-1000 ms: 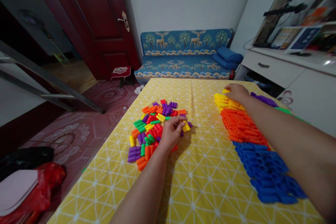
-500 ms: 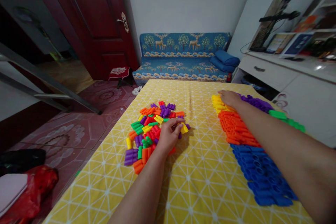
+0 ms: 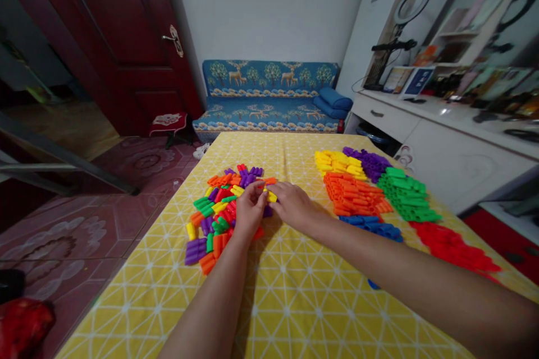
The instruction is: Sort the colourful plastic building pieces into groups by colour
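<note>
A yellow tube-shaped plastic block (image 3: 271, 197) is between my two hands, at the right edge of a mixed pile of coloured blocks (image 3: 219, 195). My left hand (image 3: 250, 206) pinches its left end, thumb and fingers close together. From the right, my right hand (image 3: 291, 202) has its fingertips closed on the same block. Fingers partly cover it. To the right lie blocks grouped by colour: yellow (image 3: 340, 164), orange (image 3: 353, 193), purple (image 3: 368, 164), green (image 3: 406, 193), red (image 3: 455, 248) and blue (image 3: 370, 226). My right forearm hides much of the blue group.
A yellow patterned cloth (image 3: 290, 314) covers the table. Beyond its far edge stands a blue sofa (image 3: 269, 106). A white cabinet (image 3: 446, 140) is at the right, with a ring light (image 3: 414, 4) on it. A small red stool (image 3: 169, 120) stands by the door.
My right hand has come left from the yellow group to the yellow block at my left hand. The view has turned right, showing more of the green and red groups.
</note>
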The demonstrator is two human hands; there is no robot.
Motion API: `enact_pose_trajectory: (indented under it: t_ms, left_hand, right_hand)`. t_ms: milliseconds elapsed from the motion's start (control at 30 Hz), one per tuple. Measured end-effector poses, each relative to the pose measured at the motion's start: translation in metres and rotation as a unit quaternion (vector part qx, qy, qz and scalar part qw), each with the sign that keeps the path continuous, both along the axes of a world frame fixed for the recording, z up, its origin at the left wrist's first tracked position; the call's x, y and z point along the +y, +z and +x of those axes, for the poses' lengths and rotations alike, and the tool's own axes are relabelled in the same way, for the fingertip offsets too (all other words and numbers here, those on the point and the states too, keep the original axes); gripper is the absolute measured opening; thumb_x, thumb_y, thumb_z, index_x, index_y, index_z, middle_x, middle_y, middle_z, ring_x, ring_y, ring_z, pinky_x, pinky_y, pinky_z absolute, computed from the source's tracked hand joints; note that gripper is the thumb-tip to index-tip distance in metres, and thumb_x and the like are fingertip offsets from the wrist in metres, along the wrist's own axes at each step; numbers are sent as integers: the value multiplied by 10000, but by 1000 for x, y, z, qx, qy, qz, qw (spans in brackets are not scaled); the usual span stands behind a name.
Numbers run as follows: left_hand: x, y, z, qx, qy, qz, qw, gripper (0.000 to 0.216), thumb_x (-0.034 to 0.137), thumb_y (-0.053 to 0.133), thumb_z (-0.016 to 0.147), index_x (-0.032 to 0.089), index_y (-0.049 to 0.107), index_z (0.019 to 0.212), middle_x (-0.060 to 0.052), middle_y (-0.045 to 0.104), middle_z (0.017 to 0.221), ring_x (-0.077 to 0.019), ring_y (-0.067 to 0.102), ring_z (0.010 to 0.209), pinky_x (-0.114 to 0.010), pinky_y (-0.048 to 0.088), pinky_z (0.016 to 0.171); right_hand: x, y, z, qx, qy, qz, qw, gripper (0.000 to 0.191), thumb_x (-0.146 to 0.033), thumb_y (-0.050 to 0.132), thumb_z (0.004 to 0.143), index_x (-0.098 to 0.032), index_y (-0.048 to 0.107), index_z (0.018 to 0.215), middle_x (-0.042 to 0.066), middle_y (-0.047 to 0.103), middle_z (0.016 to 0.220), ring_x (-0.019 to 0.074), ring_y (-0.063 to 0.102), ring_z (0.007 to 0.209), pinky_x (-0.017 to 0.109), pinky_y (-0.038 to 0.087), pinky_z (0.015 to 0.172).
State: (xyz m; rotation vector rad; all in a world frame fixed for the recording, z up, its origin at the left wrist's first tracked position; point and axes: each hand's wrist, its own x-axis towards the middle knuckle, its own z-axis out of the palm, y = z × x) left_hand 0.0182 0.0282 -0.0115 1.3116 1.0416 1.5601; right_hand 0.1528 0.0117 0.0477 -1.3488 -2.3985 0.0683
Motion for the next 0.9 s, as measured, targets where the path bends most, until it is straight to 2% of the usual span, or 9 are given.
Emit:
enact_pose_trajectory:
  t_ms: [133,267,367,467,567,767,833,900]
  left_hand:
    - [0,0,1,-8,-43,-21,999,351,357,733,737,135,641,993,-1,635,688,-118,600,592,-223,486,580]
    - [-2,2,2,-21,-44,-29,998,407,403,733,750,151,649,1058,-51,703,863,-149,662,711,-256,536,655]
    - [-3,3,2,-14,-34,-36,999,404,432,718,766,155,664,1055,-71,720,934,-160,677,738,-268,548,672]
    - [-2,3,2,0,-39,-40,998,392,424,718,772,153,677,1053,-78,725,958,-164,681,758,-270,554,688]
    - [-2,3,3,4,-34,-44,998,374,402,712,782,152,682,1058,-74,722,940,-161,675,761,-266,560,689]
    - [-1,1,3,18,-39,-38,998,332,359,686,809,149,686,1066,-68,725,910,-159,671,743,-262,554,686]
    - [-1,0,3,24,-39,-38,998,326,349,678,817,152,682,1078,-68,727,909,-161,673,746,-262,552,684]
    - [-1,0,2,26,-39,-37,998,314,340,670,822,154,684,1075,-65,729,898,-161,674,735,-262,551,680]
  right_hand:
    - [-7,2,4,-52,-10,17,998,265,-181,593,863,-196,637,1123,93,669,1097,244,582,1032,356,426,857]
    - [25,14,34,-94,8,72,993,295,-147,530,886,-193,635,1158,110,674,1099,255,565,1051,373,391,879]
    - [74,23,81,-94,-79,100,987,352,-142,547,866,-176,626,1207,126,658,1184,275,556,1095,398,377,921]
    - [123,29,129,-81,-194,78,974,385,-138,572,835,-184,634,1212,116,652,1217,285,566,1116,423,387,950]
    - [150,27,158,-73,-240,53,967,408,-108,583,805,-190,648,1199,116,663,1201,295,578,1121,449,392,966]
    - [158,11,171,-43,-267,25,963,326,-102,612,784,-184,698,1088,145,708,1047,323,623,1054,489,396,953]
    - [158,11,171,-29,-272,22,962,297,-119,619,780,-176,705,1058,151,708,1017,330,621,1052,500,391,958]
    - [155,15,165,-17,-271,25,962,311,-146,614,784,-175,695,1082,155,694,1069,331,604,1084,508,382,979]
